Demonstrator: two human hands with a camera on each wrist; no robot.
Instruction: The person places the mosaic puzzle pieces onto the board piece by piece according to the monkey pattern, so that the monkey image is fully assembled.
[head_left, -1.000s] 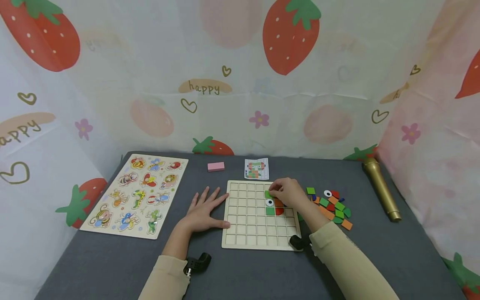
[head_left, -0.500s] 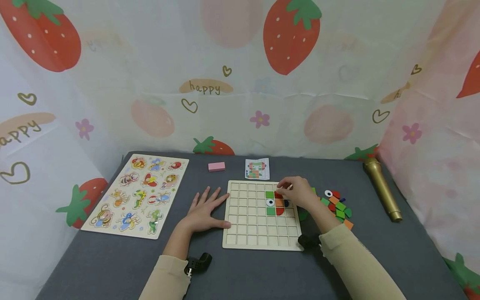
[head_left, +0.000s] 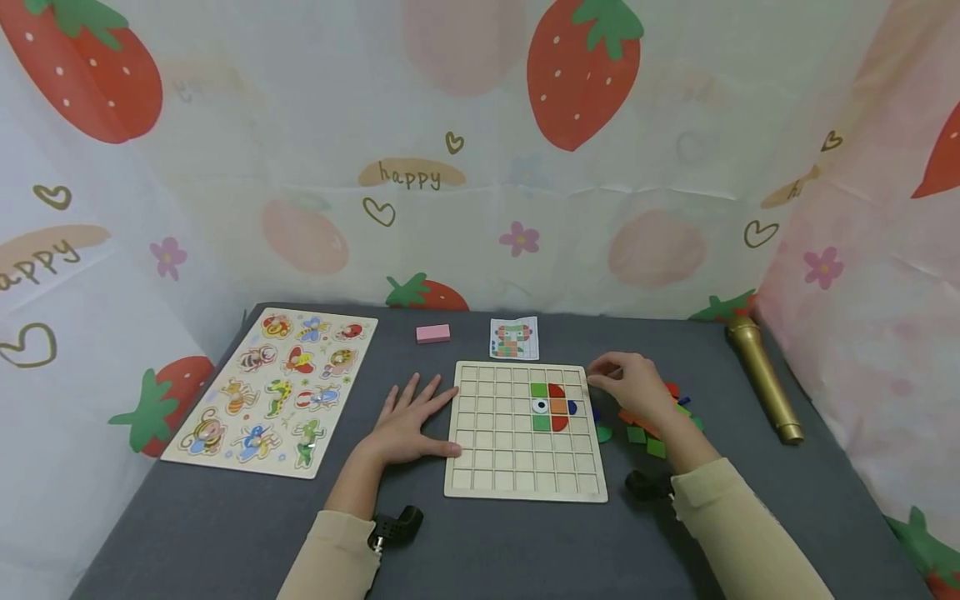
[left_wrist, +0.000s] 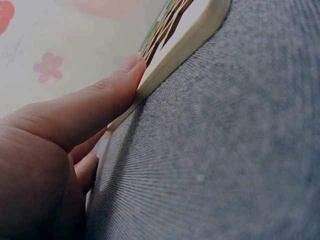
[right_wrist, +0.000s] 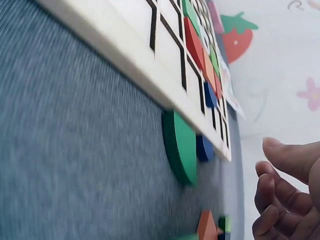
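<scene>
Wooden grid board (head_left: 483, 462) holds coloured tiles (head_left: 558, 407); left hand (head_left: 408, 429) spread, right hand (head_left: 632, 385) loosely curled.

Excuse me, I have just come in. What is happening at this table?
Someone is working with tiles on a grid board. The left hand touches the board's left edge. The right hand hangs just beyond the right edge, with nothing visible in it. Seven tiles sit together on the board; loose tiles lie to its right.

I saw plain beige sleeves (head_left: 746, 533) on the person, a rounded black camera (head_left: 405, 523) with a silvery metal bit (head_left: 377, 544) by the left cuff (head_left: 347, 533), another black camera (head_left: 647, 486) by the right.
</scene>
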